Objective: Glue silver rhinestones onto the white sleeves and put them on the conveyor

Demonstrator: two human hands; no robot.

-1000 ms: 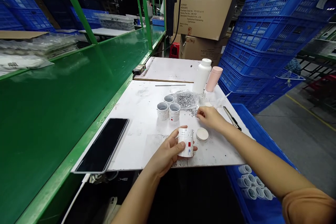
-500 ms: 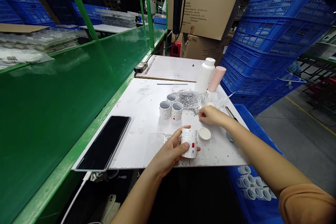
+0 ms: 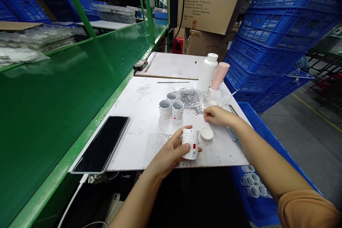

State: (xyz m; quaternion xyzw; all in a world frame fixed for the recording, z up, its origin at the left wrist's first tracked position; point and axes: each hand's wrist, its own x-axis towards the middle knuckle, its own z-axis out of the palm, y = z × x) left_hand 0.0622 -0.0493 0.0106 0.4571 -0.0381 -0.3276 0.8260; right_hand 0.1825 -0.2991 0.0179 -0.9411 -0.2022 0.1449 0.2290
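Note:
My left hand [image 3: 173, 149] is wrapped round a white plastic cup [image 3: 190, 144] with a red mark and small blue print, held at the table's front edge. My right hand [image 3: 213, 114] has its fingers pinched together low over the table, beside loose small metal parts [image 3: 198, 111]; what is in the pinch is too small to make out. Behind these lies a clear bag of metal parts [image 3: 190, 98]. Three similar cups [image 3: 165, 109] stand left of the bag. A small round white dish [image 3: 206, 134] lies between my hands.
A phone [image 3: 103, 144] lies at the left of the white table [image 3: 133, 103], beside a green conveyor [image 3: 66, 78]. A white bottle [image 3: 207, 73] and a pink bottle [image 3: 219, 76] stand at the back right. More cups lie in a blue bin [image 3: 256, 206] below; blue crates [image 3: 283, 35] are stacked behind.
The view has shifted slightly, so everything sits a little higher and further left. My right hand has edged a bit right relative to the table; my left still holds the cup.

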